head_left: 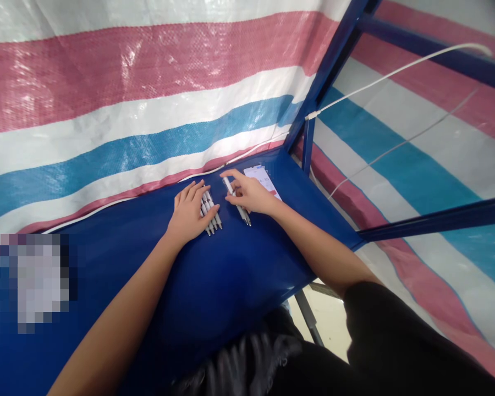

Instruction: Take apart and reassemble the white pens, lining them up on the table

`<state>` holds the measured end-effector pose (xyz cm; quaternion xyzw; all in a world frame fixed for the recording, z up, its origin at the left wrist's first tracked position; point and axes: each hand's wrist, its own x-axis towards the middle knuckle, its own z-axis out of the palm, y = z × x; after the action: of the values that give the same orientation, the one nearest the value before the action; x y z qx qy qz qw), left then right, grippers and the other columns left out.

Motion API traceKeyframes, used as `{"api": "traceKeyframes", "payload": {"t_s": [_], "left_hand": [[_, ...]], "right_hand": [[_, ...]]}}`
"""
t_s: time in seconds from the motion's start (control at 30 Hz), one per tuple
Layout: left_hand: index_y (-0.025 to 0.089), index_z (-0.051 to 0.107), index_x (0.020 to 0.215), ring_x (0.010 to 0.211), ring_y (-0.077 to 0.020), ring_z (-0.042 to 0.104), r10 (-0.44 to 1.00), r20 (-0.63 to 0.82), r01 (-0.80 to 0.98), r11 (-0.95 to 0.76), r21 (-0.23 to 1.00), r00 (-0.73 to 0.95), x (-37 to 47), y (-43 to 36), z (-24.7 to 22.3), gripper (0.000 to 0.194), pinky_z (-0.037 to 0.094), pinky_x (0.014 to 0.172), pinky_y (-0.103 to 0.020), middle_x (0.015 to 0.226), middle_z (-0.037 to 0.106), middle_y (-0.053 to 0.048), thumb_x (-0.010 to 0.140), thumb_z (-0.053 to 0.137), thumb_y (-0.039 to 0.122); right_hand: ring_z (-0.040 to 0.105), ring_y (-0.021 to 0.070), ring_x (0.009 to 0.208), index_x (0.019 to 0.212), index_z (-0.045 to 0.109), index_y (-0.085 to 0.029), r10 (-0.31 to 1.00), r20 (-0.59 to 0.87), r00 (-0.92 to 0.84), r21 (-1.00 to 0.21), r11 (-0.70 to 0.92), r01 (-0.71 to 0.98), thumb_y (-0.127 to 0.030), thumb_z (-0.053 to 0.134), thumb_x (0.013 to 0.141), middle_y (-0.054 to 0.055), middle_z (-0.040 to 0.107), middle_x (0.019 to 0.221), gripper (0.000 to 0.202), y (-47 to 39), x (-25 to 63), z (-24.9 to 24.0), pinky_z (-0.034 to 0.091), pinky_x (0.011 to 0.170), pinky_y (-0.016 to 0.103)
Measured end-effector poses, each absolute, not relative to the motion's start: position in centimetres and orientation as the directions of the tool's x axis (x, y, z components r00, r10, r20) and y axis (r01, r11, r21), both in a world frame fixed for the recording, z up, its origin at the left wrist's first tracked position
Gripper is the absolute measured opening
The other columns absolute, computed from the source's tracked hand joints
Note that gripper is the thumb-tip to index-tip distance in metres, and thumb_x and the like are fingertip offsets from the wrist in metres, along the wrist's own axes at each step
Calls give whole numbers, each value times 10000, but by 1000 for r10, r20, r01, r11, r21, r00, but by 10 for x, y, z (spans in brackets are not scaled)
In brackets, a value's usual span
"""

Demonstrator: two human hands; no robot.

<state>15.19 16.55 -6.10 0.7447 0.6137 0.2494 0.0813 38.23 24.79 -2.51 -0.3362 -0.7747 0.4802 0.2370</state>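
Note:
Several white and grey pens [213, 216] lie side by side on the blue table [214, 286]. My left hand [190, 213] rests over their left part, fingers spread on top and thumb stretched across the pens. To the right, my right hand [249, 192] has its fingers and thumb closed on more pens [242, 213]; their tips point toward me and touch or nearly touch the table. How many it holds is partly hidden by the fingers. A phone [264, 179] with a lit screen lies behind my right wrist.
A striped plastic sheet [148, 60] hangs behind the table, with a white cable [94, 210] along the back edge. Blue metal frame bars [421, 220] stand at the right. Something blurred by pixels [41, 280] is at the far left.

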Motion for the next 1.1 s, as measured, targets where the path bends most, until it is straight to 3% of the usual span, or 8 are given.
{"api": "traceKeyframes", "payload": {"t_s": [0.2,0.37,0.53,0.77,0.97,1.1], "left_hand": [[248,579,1519,1614,-400,430,953,277,876,-233,422,120,153,165,-61,618,330,1298,-637,1689,550,-153,1040,538,636],[227,578,1526,1612,-402,425,954,276,877,-231,420,119,153,165,-61,633,335,1295,-626,1694,544,-157,1052,518,642],[223,582,1523,1605,-408,432,952,279,879,-236,414,124,152,165,-62,630,336,1292,-623,1689,547,-161,1041,549,628],[226,586,1520,1603,-411,433,950,284,877,-241,415,127,151,165,-63,618,340,1287,-630,1689,550,-156,1043,549,618],[213,590,1513,1591,-416,447,944,303,875,-252,413,129,151,165,-64,611,351,1279,-630,1677,561,-163,1041,570,601],[207,592,1509,1584,-415,456,945,301,875,-251,414,129,151,166,-64,607,354,1278,-626,1673,564,-166,1041,576,593]], "right_hand": [[560,95,544,1429,468,-233,735,79,-674,-889,357,286,-115,681,956,-73,570,796,531,247,382,-24,424,436,180],[542,98,513,1543,354,-269,736,94,-670,-913,333,238,-149,697,959,-68,598,842,688,245,382,-22,431,398,192],[548,88,494,1426,447,-252,713,104,-693,-916,340,212,-147,680,965,-98,534,763,527,245,382,-23,411,400,170],[558,99,518,1432,444,-228,708,80,-702,-903,349,250,-150,669,971,-103,521,734,519,243,382,-19,419,435,186],[566,109,506,1601,299,-249,720,91,-688,-924,319,212,-166,705,954,-88,574,800,769,244,382,-18,444,423,218],[561,108,496,1441,398,-229,716,79,-694,-918,323,230,-178,672,970,-91,565,773,547,245,381,-23,422,419,208]]}}
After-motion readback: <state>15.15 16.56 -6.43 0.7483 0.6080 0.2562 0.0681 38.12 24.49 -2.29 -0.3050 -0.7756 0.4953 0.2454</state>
